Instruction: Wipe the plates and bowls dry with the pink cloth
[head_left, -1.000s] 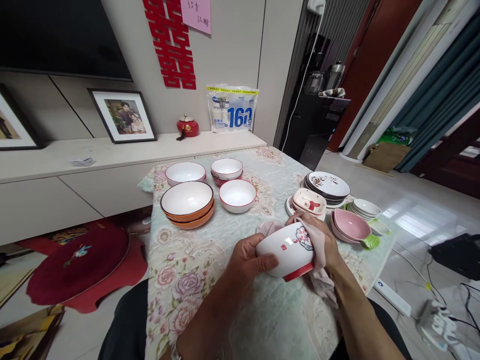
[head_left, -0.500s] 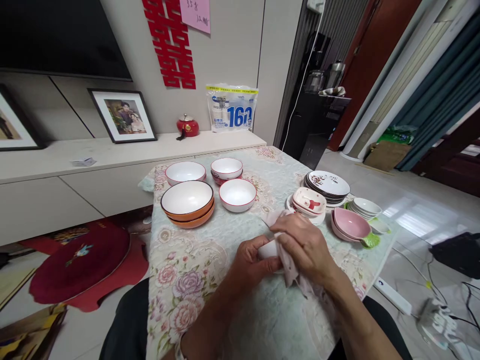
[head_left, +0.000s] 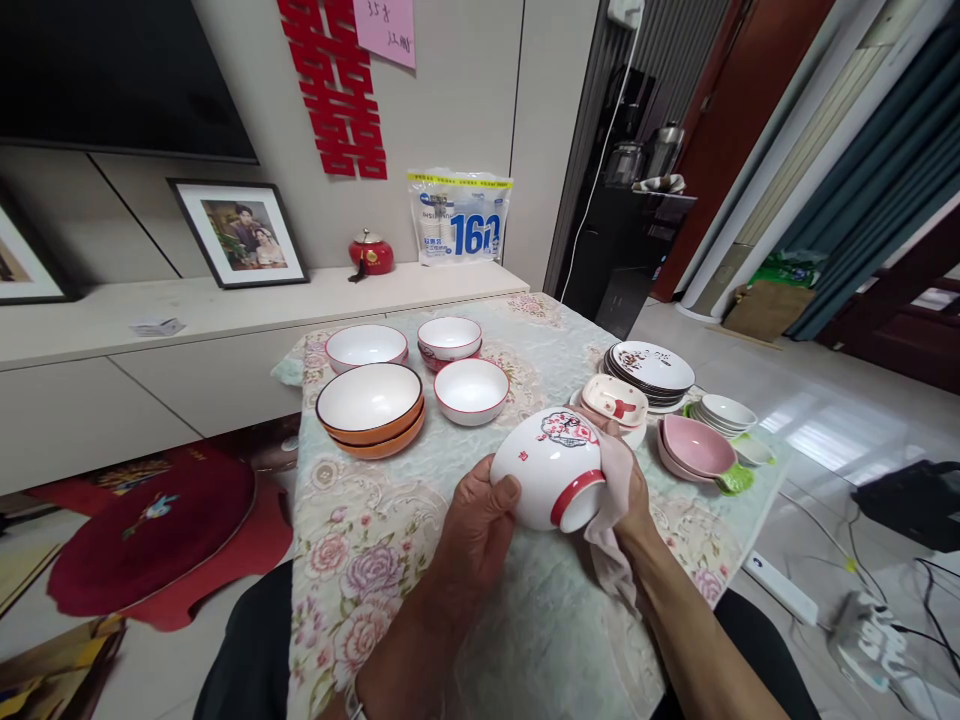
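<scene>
A white bowl [head_left: 536,465] with a red foot ring and a red-and-black painted pattern is held up over the near part of the table, tilted with its underside toward me. My left hand [head_left: 484,505] grips its left rim, the thumb lying on the outer wall. On the other side my right hand [head_left: 634,490] holds a pale pink cloth [head_left: 616,480] against the bowl, with most of its fingers hidden behind bowl and cloth. The cloth's loose end hangs down below the right hand.
Orange bowls [head_left: 371,405], a white red-rimmed bowl [head_left: 472,390] and further bowls [head_left: 450,337] stand at the back left. To the right are small square dishes [head_left: 615,398], stacked plates [head_left: 651,365], pink dishes [head_left: 697,445] and small white bowls [head_left: 726,412]. A floral tablecloth [head_left: 375,570] covers the table.
The bowl has been turned so its painted outside and red foot face me. My right hand and the cloth have shifted from over the bowl to its right side.
</scene>
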